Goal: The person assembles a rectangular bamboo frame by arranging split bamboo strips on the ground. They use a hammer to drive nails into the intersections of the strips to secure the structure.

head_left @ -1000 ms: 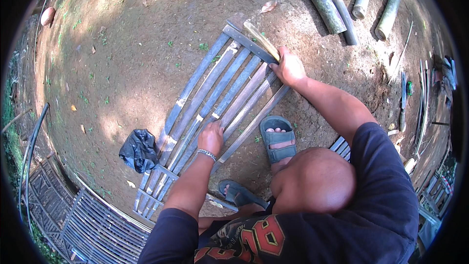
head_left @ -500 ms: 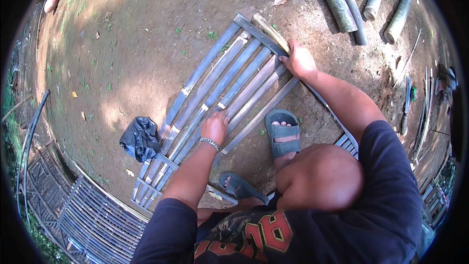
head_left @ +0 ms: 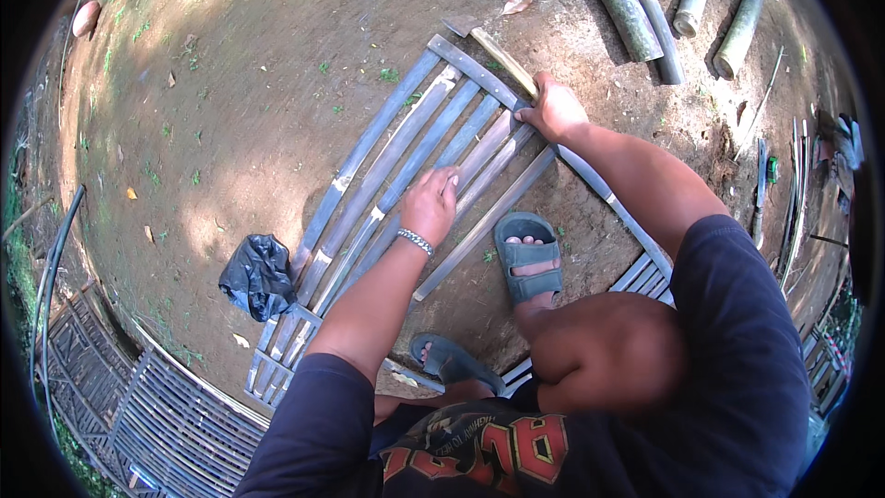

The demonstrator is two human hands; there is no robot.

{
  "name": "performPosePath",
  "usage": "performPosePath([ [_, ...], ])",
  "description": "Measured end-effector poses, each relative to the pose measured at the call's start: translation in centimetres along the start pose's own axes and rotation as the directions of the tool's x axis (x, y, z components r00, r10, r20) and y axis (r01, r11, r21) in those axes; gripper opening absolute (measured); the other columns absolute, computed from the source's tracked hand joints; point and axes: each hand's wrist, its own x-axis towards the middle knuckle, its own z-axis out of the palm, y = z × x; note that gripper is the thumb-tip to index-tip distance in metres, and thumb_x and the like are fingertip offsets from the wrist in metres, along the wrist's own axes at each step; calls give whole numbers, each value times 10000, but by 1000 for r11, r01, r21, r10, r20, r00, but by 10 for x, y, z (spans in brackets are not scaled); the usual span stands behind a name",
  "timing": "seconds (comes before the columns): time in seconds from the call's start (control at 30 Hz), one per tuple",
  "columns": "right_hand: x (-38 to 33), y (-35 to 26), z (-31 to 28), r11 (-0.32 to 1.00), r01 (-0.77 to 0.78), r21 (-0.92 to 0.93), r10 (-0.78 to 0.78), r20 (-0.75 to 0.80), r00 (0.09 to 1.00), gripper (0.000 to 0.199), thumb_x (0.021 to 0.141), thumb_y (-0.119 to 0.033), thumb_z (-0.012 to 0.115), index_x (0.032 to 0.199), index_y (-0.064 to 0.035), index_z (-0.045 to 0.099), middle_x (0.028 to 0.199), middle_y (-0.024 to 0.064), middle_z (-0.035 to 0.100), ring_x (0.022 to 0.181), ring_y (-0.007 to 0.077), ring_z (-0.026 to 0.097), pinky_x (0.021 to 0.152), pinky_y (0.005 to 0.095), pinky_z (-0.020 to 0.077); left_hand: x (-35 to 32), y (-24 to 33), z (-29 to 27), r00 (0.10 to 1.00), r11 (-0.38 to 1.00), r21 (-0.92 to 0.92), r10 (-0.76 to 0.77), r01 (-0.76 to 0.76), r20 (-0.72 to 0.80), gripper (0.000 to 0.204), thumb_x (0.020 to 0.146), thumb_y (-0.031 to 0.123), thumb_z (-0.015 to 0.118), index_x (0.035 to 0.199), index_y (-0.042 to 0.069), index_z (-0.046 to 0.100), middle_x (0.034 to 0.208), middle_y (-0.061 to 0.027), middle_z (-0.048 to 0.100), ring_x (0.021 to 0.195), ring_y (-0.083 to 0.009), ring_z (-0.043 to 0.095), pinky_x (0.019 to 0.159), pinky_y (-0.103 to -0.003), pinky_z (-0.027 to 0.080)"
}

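The split bamboo slats (head_left: 406, 175) lie side by side on the bare dirt ground (head_left: 230, 83), looking stiff, light and splintery, best pressed flat mid-length. The left hand (head_left: 431, 205) rests open on them; the right hand (head_left: 551, 109) is closed around a wooden-handled tool (head_left: 502, 60) at the crosspiece (head_left: 479, 74).

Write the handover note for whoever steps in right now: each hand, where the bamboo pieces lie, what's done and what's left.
Left hand: flat on the bamboo slats lying side by side on the dirt, holding nothing.
Right hand: at the far end, gripping the handle of a blade tool by the cross slat.
Done: cross slats lie across the slats' far and near ends.
Left: one loose slat lies apart on the right. Whole bamboo poles lie beyond.
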Motion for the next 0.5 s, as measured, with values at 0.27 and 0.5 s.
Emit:
performPosePath([
  [0.27,-6,0,1,992,-124,35,126,-61,990,600,800,-295,876,1223,-1,568,1166,261,684,1165,391,648,1017,457,503,96,12,42,981,984,54,175,-170,-88,273,952,78,582,1209,89,673,1132,-126,728,1074,-335,672,975,-457,477],
  [0.5,-13,12,16,967,-200,159,224,-149,963,716,774,-394,893,1248,-25,502,1145,257,693,1133,416,662,972,489,518,171,28,83,903,924,-13,372,-383,-216,235,967,81,567,1191,52,629,1107,-158,704,1008,-371,663,921,-485,483],
])
